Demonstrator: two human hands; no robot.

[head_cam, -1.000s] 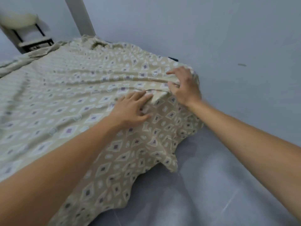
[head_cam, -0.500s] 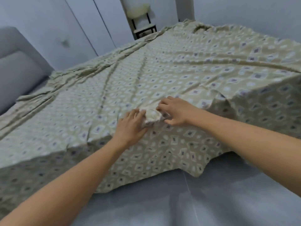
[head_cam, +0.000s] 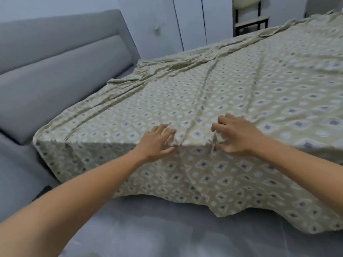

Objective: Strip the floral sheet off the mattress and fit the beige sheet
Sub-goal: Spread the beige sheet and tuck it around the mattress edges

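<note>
A: Nearest us, the beige cotton sheet with a diamond print (head_cam: 213,101) hangs over the mattress edge, its loose hem trailing onto the glossy grey floor (head_cam: 148,229).

B: And the hands?

A: At that edge, the left hand (head_cam: 157,143) is bunching a fold of cloth under its fingers; the right hand (head_cam: 235,134) is pinching a small tuck just beside it. How firm the left grip is, I can't quite tell.

B: What might go wrong?

A: A one-sided tug could drag the far side, already rucked near the grey padded headboard (head_cam: 61,71), off its corner. No floral sheet is in view; it's probably off already.
</note>
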